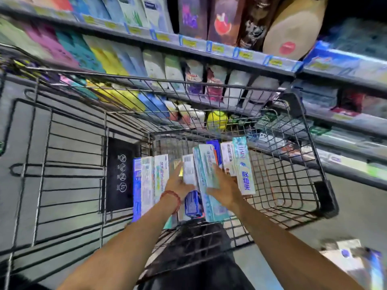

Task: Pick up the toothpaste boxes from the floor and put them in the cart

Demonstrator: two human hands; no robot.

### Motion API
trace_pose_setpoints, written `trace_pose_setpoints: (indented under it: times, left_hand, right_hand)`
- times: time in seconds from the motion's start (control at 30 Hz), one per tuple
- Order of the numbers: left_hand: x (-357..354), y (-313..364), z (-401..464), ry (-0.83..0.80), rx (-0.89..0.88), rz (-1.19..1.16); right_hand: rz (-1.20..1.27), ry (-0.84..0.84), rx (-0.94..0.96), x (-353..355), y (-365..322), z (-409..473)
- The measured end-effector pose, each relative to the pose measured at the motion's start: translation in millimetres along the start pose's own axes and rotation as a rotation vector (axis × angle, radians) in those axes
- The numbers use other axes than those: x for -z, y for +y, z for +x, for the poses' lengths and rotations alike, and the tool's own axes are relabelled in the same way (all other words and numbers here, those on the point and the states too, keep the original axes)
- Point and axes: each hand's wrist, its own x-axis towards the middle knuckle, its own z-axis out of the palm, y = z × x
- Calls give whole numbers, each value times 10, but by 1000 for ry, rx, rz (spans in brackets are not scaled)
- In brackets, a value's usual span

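Note:
Several toothpaste boxes [155, 181] lie side by side on the bottom of the wire shopping cart [301, 155]. Both my arms reach down into the basket. My left hand [178, 183], with a red bracelet on the wrist, rests with straight fingers on a white box [189, 170] in the middle of the row. My right hand [223, 188] lies over a long teal and white box [204, 164], fingers spread along it. A blue box [193, 203] sits under my hands. More boxes [356, 262] lie blurred on the floor at the lower right.
Store shelves [209, 47] full of packaged goods run along the far side and right of the cart. The cart's folded child seat [69, 164] and black panel are on the left. Grey floor shows around the cart.

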Motion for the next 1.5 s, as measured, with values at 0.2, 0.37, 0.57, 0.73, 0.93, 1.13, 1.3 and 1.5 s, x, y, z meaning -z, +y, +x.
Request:
trace_pose_setpoints:
  times: [0.2, 0.37, 0.57, 0.73, 0.93, 1.13, 1.3, 1.5]
  left_hand:
    - [146, 283, -34, -9, 33, 118]
    - [307, 937, -198, 6, -312, 454]
    - [37, 2024, -647, -5, -911, 1134]
    - [-646, 2829, -1443, 103, -1265, 1387]
    - [-1985, 3098, -2592, 124, -1580, 1438]
    - [-3499, 2692, -3692, -14, -1827, 1404]
    - [-4305, 2317, -4348, -197, -2045, 1334]
    - [-4907, 2115, -4656, -311, -2075, 1281]
  right_hand:
    - [-57, 129, -46, 146, -153, -69]
    - [-234, 317, -6, 759, -404, -369]
    - [-661, 573, 43, 1722, -694, -1021]
    - [-897, 854, -9, 2377, -600, -1873]
    - [-874, 1115, -64, 2886, 279, -3242]
    - [-871, 1283, -345, 2947, 1515, -4822]
    - [-801, 1364, -476, 2891, 2311, -5782]
    - [-735, 1481, -608, 2822, 2798, -6235]
